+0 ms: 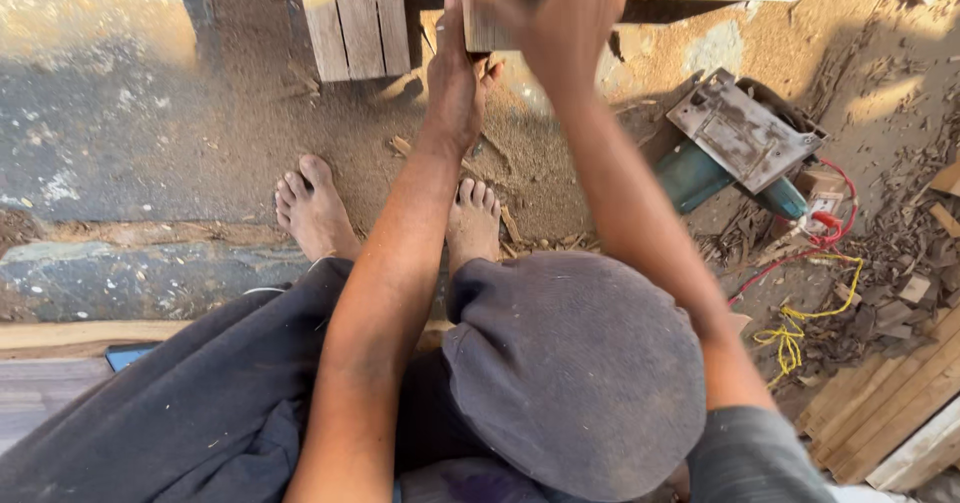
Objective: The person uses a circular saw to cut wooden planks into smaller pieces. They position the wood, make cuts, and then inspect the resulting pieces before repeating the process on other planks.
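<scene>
My left hand [458, 73] is curled on the left edge of the wood block [487, 25], gripping it | my right hand [560, 8] is closed over the block's top, blurred | block sits between both hands, above my bare feet [315, 208] on the sawdust floor [250, 133] | power tool [740, 148] lies well to the right

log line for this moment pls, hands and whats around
left hand: grips wood block edge | right hand: on block top, blurred | power tool: on sawdust floor, right | bare feet: below block
</scene>
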Available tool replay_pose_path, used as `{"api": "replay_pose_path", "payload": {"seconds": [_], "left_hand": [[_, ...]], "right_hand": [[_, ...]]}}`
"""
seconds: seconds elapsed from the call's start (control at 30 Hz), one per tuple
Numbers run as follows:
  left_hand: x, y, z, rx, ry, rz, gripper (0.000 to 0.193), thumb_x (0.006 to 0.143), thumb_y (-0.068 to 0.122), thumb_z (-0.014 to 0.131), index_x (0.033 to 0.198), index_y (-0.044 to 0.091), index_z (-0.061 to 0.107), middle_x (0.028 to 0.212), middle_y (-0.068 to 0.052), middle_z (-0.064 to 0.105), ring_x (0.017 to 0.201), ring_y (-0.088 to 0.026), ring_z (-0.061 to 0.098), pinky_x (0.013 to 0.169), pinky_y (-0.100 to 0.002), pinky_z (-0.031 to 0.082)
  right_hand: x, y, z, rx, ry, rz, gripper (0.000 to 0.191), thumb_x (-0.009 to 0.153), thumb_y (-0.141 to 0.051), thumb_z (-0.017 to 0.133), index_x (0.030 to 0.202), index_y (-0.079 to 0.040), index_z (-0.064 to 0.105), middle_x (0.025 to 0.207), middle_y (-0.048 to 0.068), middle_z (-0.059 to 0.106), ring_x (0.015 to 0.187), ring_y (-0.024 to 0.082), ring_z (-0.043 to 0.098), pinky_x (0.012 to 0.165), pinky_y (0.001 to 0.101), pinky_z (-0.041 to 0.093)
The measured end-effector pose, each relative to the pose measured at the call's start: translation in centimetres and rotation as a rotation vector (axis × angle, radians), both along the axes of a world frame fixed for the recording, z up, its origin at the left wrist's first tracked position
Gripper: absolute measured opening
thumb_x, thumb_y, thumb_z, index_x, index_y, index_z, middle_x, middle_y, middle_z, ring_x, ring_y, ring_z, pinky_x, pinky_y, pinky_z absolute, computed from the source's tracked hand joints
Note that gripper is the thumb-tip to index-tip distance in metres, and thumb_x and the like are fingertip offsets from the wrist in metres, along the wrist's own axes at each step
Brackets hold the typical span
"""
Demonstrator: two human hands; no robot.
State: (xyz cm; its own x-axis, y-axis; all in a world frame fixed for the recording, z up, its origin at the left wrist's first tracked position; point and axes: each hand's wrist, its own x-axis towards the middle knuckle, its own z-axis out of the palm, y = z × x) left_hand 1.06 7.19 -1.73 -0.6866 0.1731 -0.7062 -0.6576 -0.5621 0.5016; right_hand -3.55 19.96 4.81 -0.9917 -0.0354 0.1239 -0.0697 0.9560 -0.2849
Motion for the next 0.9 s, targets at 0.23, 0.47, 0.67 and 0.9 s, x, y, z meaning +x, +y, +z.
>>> {"api": "replay_pose_path", "payload": {"seconds": [0.23,0.47,0.67,0.9], "left_hand": [[1.2,-3.0,1.9,-0.215,0.255,-0.045,0.099,0.086,0.079,0.059,0.155,0.011,0.034,0.149,-0.017,0.052,0.141,-0.033,0.051,0.112,-0.047,0.046],[1.5,-2.7,3.6,-1.049,0.457,-0.263,0.091,0.081,0.086,0.056,0.136,0.014,0.066,0.134,-0.014,0.063,0.132,-0.028,0.061,0.110,-0.046,0.053],[1.8,-1.6,2.6,-0.873,0.469,-0.085,0.102,0.085,0.091,0.055,0.145,0.009,0.062,0.132,-0.015,0.068,0.131,-0.033,0.060,0.111,-0.052,0.045],[-5.8,-1.4,1.2,-0.923,0.278,-0.255,0.084,0.082,0.081,0.058,0.137,0.018,0.066,0.111,-0.020,0.076,0.102,-0.035,0.073,0.084,-0.052,0.058]], "right_hand": [[18.0,-2.4,3.5,-0.508,-0.356,-0.413,0.055,0.071,-0.061,0.085,0.104,-0.019,0.070,0.174,0.008,0.020,0.157,0.030,0.029,0.127,0.0439,0.039],[19.5,-0.6,-0.2,-0.206,-0.527,-0.363,0.050,0.073,-0.050,0.091,0.108,-0.017,0.075,0.156,0.012,0.042,0.148,0.034,0.029,0.121,0.0552,0.025],[19.6,8.0,4.0,-0.432,-0.135,-0.407,0.025,0.094,-0.027,0.080,0.111,-0.010,0.071,0.143,0.018,0.063,0.140,0.031,0.057,0.119,0.0473,0.048],[24.2,29.7,11.4,-0.551,0.410,-0.829,0.024,0.106,-0.011,0.070,0.125,0.001,0.060,0.120,0.015,0.068,0.104,0.020,0.072,0.089,0.0290,0.062]]}}
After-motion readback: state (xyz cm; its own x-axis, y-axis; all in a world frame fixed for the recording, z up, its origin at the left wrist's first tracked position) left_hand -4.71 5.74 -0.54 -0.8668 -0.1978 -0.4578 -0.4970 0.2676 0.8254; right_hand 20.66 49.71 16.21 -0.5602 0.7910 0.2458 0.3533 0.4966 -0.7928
